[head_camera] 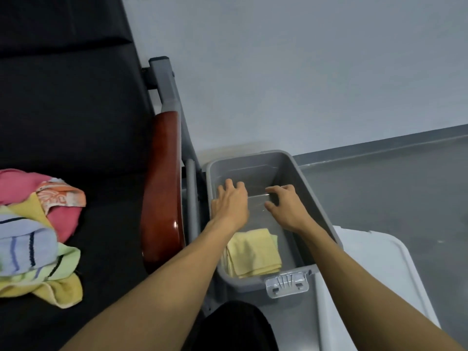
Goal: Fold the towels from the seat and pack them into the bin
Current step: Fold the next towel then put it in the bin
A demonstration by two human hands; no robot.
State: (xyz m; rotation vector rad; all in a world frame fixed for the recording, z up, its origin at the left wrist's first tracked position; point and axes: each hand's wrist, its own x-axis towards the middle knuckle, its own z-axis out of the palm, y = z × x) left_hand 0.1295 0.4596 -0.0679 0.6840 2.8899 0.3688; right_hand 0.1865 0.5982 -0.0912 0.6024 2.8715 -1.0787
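A grey plastic bin (315, 198) stands on the floor right of the seat. Inside it, at the near end, lies a folded pale yellow towel (253, 252). My left hand (231, 202) and my right hand (286, 206) both hover over the far half of the bin, fingers loosely bent, holding nothing. On the black seat (101, 148) at the left lies a heap of unfolded towels (38, 236): pink, orange-patterned, blue-striped, light green and yellow.
A glossy brown armrest (164, 186) on a grey metal frame separates seat and bin. A white bin lid (367, 274) lies on the grey floor right of the bin. A pale wall rises behind.
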